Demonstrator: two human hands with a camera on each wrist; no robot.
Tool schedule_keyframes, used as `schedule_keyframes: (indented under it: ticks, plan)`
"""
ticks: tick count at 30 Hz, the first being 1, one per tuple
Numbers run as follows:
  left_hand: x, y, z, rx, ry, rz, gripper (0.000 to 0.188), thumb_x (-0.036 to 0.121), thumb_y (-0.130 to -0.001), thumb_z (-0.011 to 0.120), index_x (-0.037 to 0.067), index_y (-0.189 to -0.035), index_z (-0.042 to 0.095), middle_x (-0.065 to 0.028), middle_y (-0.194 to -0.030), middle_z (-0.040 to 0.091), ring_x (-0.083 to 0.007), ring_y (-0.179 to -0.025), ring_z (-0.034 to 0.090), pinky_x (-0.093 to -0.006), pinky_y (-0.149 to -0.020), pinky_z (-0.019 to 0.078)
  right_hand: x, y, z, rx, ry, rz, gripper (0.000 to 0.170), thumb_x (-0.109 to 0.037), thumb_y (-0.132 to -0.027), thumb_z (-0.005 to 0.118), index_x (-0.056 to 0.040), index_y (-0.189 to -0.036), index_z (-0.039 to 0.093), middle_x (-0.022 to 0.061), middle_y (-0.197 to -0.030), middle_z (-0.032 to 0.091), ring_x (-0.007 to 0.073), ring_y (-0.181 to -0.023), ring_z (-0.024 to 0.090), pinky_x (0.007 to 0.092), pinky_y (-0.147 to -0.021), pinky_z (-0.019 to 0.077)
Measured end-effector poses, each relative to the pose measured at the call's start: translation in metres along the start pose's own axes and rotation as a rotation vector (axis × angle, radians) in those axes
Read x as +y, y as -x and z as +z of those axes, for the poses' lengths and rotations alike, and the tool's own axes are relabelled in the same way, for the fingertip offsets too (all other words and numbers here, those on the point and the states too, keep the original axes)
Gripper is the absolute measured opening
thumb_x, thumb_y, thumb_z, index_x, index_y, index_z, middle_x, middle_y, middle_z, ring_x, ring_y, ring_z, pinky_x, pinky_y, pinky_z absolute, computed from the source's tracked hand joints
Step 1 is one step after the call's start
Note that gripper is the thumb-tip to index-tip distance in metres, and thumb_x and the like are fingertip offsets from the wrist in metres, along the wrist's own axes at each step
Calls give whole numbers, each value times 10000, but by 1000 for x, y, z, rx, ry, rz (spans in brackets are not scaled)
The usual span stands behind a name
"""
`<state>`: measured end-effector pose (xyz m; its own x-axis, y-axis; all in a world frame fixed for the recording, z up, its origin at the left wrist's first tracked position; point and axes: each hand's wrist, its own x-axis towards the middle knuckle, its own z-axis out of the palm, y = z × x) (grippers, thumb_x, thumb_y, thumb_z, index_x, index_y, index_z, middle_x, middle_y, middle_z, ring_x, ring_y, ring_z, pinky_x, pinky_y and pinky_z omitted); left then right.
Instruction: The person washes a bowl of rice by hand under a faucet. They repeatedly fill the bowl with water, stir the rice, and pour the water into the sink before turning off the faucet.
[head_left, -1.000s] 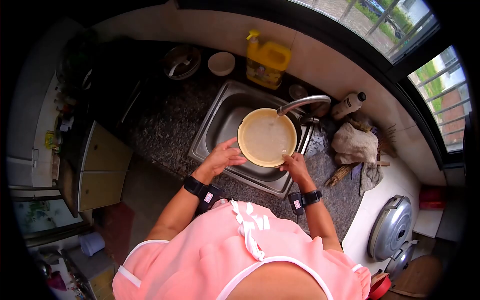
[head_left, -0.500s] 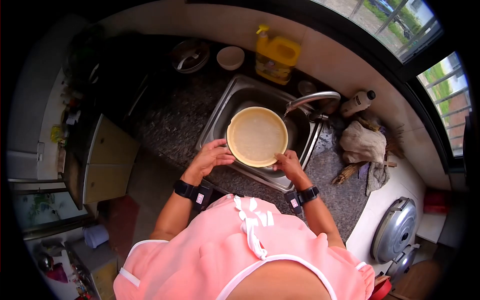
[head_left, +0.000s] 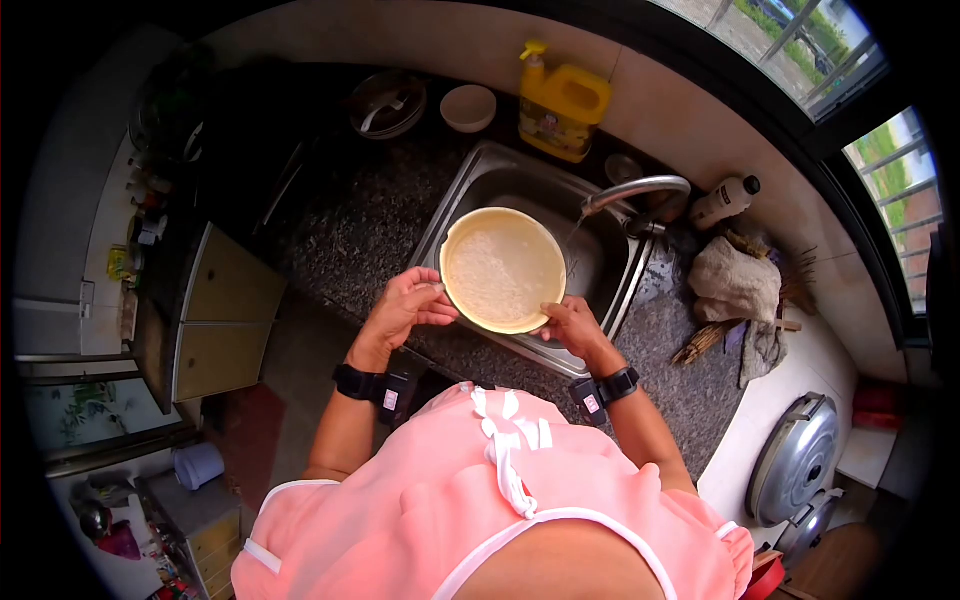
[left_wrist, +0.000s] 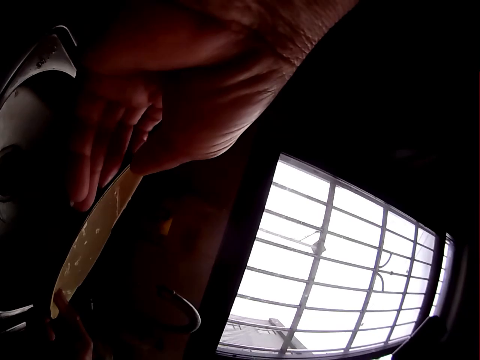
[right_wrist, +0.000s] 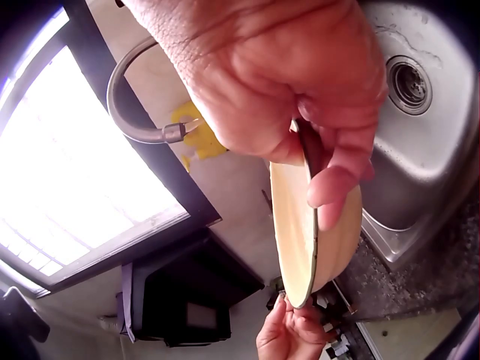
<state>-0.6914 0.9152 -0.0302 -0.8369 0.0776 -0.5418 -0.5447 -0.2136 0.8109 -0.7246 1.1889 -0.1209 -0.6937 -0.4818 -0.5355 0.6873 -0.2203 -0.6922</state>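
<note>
A cream basin with a dark rim (head_left: 447,236) is held over the near left part of the steel sink (head_left: 470,165), with cloudy liquid and pale grains (head_left: 490,275) inside. On its left edge, the left hand (head_left: 402,308) grips the rim, thumb at the edge and fingers below. The right hand (head_left: 575,328) pinches the near right rim. In the right wrist view, that hand (right_wrist: 300,97) has its thumb inside the basin (right_wrist: 292,217) and fingers outside. The left wrist view shows the left hand (left_wrist: 180,90) in shadow at the basin's edge (left_wrist: 101,229).
A curved faucet (head_left: 640,186) reaches over the sink's right side, with a thin stream below it. Behind are a yellow jug (head_left: 562,110), a white bowl (head_left: 468,108) and stacked dishes (head_left: 388,115). A white bottle (head_left: 725,202) and cloths (head_left: 735,280) lie to the right.
Both hands have moved the basin left and toward the body, out from under the faucet. The pale grains inside show more clearly now. Both hands have kept hold of the rim.
</note>
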Motion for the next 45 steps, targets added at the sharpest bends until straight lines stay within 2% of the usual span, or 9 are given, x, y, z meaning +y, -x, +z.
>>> schedule_keyframes:
  ticks: [14,38,41,45]
  plan:
    - [7,3,3,-6,-22,2,246,144,-870,522,-12,-1040,437,-130,-805,609,-201,-680,651,-272,-604,559,-3,6,4,-16,-56,68,229,-62,-862,485,149,-948,512,172,-736,609,173,-520,593,253,-490,504]
    - [20,5,12,-27,-7,36,221,141,-871,521,-5,-1014,435,-128,-771,601,-217,-670,651,-275,-588,558,-5,8,0,-135,-138,139,241,-91,-880,465,134,-951,512,181,-701,618,193,-561,625,232,-474,509]
    - [23,6,14,-31,-9,45,220,144,-872,522,-6,-1008,438,-128,-774,604,-215,-666,651,-270,-585,558,-7,10,2,-134,-134,154,240,-121,-877,490,113,-914,530,189,-673,629,174,-504,608,233,-471,499]
    - [25,6,15,-36,-13,53,217,148,-872,524,-7,-1000,442,-129,-775,607,-212,-663,651,-267,-582,558,-7,10,2,-143,-144,162,241,-119,-876,490,117,-910,525,191,-659,625,182,-505,611,231,-468,498]
